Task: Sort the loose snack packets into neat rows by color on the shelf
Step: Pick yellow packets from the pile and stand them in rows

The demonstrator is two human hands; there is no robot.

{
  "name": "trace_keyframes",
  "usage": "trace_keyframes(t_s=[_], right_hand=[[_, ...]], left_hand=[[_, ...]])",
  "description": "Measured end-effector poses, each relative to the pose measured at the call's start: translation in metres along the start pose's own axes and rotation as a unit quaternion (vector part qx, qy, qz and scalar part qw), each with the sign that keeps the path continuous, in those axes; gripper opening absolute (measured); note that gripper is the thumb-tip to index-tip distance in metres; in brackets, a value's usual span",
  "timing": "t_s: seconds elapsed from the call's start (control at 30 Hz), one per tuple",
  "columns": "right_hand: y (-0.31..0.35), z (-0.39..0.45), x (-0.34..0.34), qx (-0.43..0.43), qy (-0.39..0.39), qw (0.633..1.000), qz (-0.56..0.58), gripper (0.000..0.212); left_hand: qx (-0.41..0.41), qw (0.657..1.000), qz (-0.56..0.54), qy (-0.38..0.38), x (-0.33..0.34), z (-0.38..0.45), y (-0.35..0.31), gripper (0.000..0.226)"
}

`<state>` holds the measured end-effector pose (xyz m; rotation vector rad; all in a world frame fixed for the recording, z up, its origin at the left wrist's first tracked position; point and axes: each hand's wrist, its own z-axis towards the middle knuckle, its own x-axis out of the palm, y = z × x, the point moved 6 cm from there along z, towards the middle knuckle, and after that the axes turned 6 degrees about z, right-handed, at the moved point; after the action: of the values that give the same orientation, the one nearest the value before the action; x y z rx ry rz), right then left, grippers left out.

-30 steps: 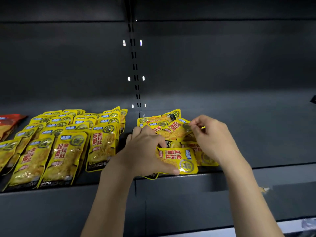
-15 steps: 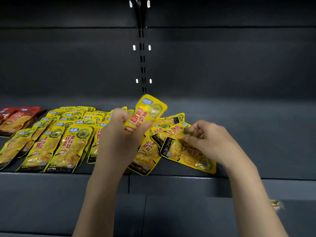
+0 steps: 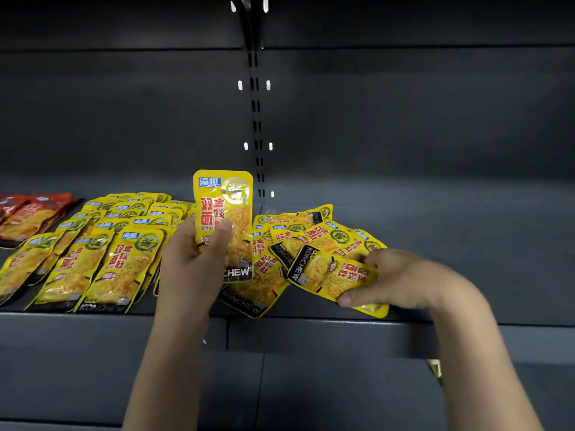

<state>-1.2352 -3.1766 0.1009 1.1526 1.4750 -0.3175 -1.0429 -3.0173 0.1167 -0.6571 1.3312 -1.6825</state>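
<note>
Two packets are in play: your left hand (image 3: 199, 259) grips an upright yellow packet (image 3: 222, 209), your right hand (image 3: 392, 279) pinches another (image 3: 329, 273) off the loose pile (image 3: 311, 234) at 3 o'clock. Its slick foil could slide over the shelf (image 3: 342, 320) edge.

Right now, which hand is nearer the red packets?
Left. The left hand sits just right of the yellow rows, closer to the red packets; the right hand is farther right.

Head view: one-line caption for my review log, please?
Left hand holds a yellow packet upright; right hand grips another in the loose pile.
</note>
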Motion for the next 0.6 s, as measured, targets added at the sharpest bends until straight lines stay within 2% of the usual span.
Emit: trace_keyframes(t_s=[0.07,0.23,0.37,0.5,0.6], right_hand=[[0.010,-0.001,0.000,-0.049,-0.015,0.998,0.033,0.049],[0.033,-0.003,-0.005,-0.145,-0.059,0.985,0.067,0.032],[0.050,-0.002,-0.013,-0.210,-0.111,0.961,0.141,0.029],[0.075,-0.006,-0.022,-0.263,-0.128,0.907,0.303,0.039],[0.094,-0.005,-0.024,-0.268,-0.129,0.852,0.431,0.043]], left_hand=[[-0.001,1.000,-0.003,0.006,0.004,0.000,-0.001,0.013],[-0.013,0.999,-0.026,-0.024,-0.006,0.005,-0.003,0.011],[-0.029,0.994,-0.071,-0.083,-0.034,0.008,-0.004,0.013],[-0.074,0.975,-0.164,-0.129,-0.065,0.021,0.002,0.014],[-0.073,0.972,-0.181,-0.132,-0.083,0.028,0.002,0.018]])
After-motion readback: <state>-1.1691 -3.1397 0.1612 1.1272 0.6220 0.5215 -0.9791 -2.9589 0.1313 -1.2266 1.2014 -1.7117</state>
